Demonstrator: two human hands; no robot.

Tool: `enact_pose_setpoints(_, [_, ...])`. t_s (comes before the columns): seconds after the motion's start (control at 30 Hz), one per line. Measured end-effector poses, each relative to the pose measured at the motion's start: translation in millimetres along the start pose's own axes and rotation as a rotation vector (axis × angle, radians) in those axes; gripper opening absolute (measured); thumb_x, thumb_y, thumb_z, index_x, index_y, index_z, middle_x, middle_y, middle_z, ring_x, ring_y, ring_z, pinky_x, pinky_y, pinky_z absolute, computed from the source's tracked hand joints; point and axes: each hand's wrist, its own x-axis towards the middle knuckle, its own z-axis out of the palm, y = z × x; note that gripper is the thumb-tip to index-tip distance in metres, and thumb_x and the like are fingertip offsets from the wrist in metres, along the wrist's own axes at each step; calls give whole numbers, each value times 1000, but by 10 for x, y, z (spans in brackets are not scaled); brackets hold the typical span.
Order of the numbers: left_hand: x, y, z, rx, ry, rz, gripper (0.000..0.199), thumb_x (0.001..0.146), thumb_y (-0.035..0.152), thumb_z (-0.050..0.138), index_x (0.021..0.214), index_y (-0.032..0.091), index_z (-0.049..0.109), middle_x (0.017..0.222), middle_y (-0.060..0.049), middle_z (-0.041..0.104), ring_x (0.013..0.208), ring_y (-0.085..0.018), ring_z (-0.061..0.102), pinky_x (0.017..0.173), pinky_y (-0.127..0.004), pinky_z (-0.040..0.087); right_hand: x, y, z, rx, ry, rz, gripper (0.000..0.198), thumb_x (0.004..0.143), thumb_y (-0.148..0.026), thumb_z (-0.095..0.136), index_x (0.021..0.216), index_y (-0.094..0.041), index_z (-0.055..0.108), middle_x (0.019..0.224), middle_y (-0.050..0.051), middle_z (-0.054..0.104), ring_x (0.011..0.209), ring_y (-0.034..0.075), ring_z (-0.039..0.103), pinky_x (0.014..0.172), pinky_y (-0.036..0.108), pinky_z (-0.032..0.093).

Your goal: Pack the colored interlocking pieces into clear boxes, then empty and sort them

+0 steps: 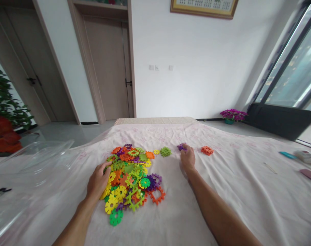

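A heap of colourful plastic interlocking toy pieces, in yellow, green, orange and purple, lies on the cloth left of the middle. My left hand rests against the heap's left side, its fingers curled over pieces I cannot make out. To the right, my right hand pinches a purple toy piece just above the cloth or on it; I cannot tell which. A stacked green piece lies between that hand and the heap. On the other side of the hand sits a stack of orange pieces.
A clear plastic box stands at the left. The light patterned cloth has folds on the right. Near the right edge lie a blue object, a white pack, a pink item and a thin stick.
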Motion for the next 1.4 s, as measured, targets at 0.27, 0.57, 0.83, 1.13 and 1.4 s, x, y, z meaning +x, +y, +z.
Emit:
enact_pose_setpoints(0.27, [-7,6,1,3,2,-3,40,89,40,41,119,25,63,130,-6,61,122,-23,56,107,-35,40,-101,-63,14,-231,-200,-17,42,87,-29,47,123,-19,67,122,15,66,112,30,58,95,41,42])
enact_pose_setpoints(0.57, [-13,28,-10,-6,6,-11,40,88,39,42,119,25,64,130,-6,62,121,-23,57,106,-35,41,-180,-400,-79,-221,-222,-343,41,91,-23,47,129,-22,61,136,9,59,127,28,47,106,42,35])
enact_pose_setpoints(0.83, [-1,-4,7,-4,9,-12,38,89,39,43,119,26,64,131,-5,61,122,-23,56,105,-34,41,-430,-808,90,-229,-418,-689,55,96,-36,46,148,-19,42,155,8,39,149,27,14,121,51,9])
enact_pose_setpoints(1.13, [-13,34,-12,-14,4,-20,38,89,37,42,119,26,64,133,-5,60,124,-24,55,107,-36,41,-426,-874,26,-159,-447,-678,35,93,-28,50,125,-23,65,118,7,70,137,25,39,120,49,12])
enact_pose_setpoints(1.4, [-4,7,-3,-11,13,-13,38,89,37,44,119,26,64,131,-5,62,123,-23,57,106,-34,41,-451,-942,-21,-154,-461,-676,29,94,-34,54,118,-25,68,112,5,71,125,26,45,113,45,24])
